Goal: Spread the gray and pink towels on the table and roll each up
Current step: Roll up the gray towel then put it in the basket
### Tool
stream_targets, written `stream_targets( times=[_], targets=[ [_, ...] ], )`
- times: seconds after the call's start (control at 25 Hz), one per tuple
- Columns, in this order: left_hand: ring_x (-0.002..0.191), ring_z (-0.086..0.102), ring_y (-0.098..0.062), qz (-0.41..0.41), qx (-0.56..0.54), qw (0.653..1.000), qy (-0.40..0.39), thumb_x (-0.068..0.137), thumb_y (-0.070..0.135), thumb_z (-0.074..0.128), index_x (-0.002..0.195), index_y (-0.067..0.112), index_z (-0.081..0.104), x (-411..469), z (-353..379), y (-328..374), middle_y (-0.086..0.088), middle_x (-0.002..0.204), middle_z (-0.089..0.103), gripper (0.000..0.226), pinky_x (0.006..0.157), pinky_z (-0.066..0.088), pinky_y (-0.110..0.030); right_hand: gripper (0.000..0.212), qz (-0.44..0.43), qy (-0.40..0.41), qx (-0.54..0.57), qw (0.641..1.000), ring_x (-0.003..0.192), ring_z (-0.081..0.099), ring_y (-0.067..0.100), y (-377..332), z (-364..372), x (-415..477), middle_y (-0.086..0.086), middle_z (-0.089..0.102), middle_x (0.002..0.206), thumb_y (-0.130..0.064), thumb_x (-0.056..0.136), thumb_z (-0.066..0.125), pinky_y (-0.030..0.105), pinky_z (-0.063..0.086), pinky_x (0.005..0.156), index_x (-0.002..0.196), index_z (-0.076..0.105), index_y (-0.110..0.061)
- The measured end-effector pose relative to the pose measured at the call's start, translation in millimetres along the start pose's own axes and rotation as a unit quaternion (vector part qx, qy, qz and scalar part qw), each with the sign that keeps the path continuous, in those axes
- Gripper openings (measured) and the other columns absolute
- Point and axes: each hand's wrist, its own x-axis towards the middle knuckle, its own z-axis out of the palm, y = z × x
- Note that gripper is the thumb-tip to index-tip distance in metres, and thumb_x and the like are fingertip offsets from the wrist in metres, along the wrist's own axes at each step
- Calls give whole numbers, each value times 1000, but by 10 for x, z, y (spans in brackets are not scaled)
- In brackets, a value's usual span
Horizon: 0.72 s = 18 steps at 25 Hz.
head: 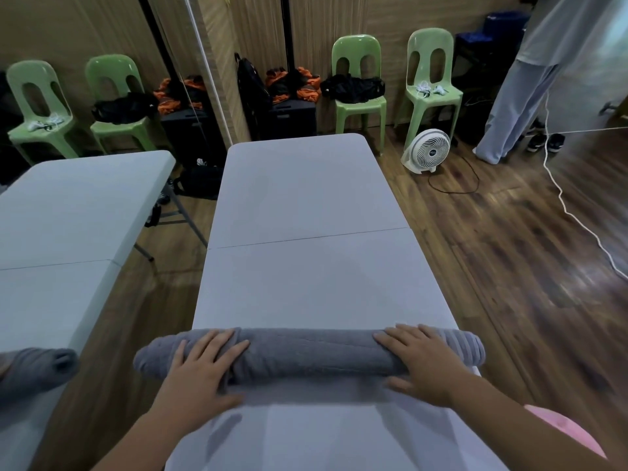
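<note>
The gray towel [309,351] lies rolled into a long cylinder across the near part of the white table [306,198], its ends overhanging both table edges. My left hand [200,365] rests palm down on the roll's left part, fingers spread. My right hand [421,362] presses flat on its right part. A short strip of unrolled gray cloth shows just in front of the roll. The pink towel [567,433] peeks out at the lower right, mostly hidden behind my right forearm.
A mirror on the left reflects a second table [68,215] and the roll's end. Green chairs [360,83] with bags line the far wall. A white fan [426,151] and cables sit on the wood floor at right, where a person [523,83] stands.
</note>
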Motion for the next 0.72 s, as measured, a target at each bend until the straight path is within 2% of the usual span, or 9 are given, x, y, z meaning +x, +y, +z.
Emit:
stream_targets(
  times=[0.08, 0.16, 0.28, 0.36, 0.48, 0.6, 0.68, 0.72],
  targets=[
    [135, 42, -23, -6, 20, 1000, -16, 65, 70, 66, 145, 46, 30, 67, 14, 1, 6, 150, 42, 91, 106, 35, -57, 76, 9, -21, -20, 1000, 136, 40, 17, 37, 110, -5, -11, 44, 147, -64, 79, 45, 40, 28, 114, 148, 26, -40],
    [129, 47, -23, -19, 27, 999, -17, 62, 62, 73, 143, 45, 33, 131, -42, -19, 4, 145, 47, 92, 101, 41, -56, 76, 8, -30, -36, 999, 135, 40, 17, 89, 110, 32, -10, 43, 148, -57, 77, 45, 42, 28, 113, 148, 22, -42],
    [133, 45, -26, -68, 26, 997, -31, 63, 63, 70, 142, 49, 32, 152, -104, -152, 3, 144, 48, 89, 98, 40, -64, 75, 27, -29, -47, 998, 131, 45, 16, 297, 52, -34, -11, 46, 145, -53, 75, 52, 45, 33, 110, 145, 25, -44],
    [138, 39, -30, -93, 16, 995, -38, 67, 65, 64, 143, 53, 27, 89, -163, -251, 5, 150, 42, 85, 100, 39, -65, 79, 55, -33, -53, 997, 128, 48, 13, 427, 25, -130, -13, 49, 142, -51, 73, 60, 45, 39, 104, 144, 25, -45],
    [141, 36, -28, -109, -12, 993, -53, 75, 64, 63, 144, 55, 21, -36, -193, -416, 9, 157, 32, 81, 105, 40, -59, 86, 72, -46, -52, 995, 121, 54, 11, 500, 43, -215, -14, 55, 136, -46, 67, 72, 36, 47, 95, 143, 31, -43],
    [136, 41, -21, -121, -49, 990, -45, 78, 64, 61, 145, 55, 21, -164, -167, -582, 15, 156, 32, 78, 104, 43, -53, 80, 81, -46, -34, 995, 122, 52, 8, 503, 27, -218, -18, 53, 136, -39, 72, 70, 33, 44, 96, 142, 33, -45],
    [124, 48, -11, -101, -86, 991, -25, 79, 49, 66, 140, 52, 35, -231, -167, -665, 21, 146, 43, 68, 96, 48, -36, 74, 80, -47, -28, 995, 126, 47, 5, 535, -37, -218, -23, 48, 138, -36, 77, 65, 32, 40, 100, 142, 31, -47],
    [113, 53, -6, -95, -123, 988, 5, 80, 36, 68, 131, 51, 47, -268, -179, -687, 24, 135, 51, 57, 87, 49, -27, 71, 80, -50, -25, 995, 128, 43, 3, 566, -66, -222, -27, 44, 140, -36, 80, 61, 31, 36, 103, 143, 29, -49]
  ],
)
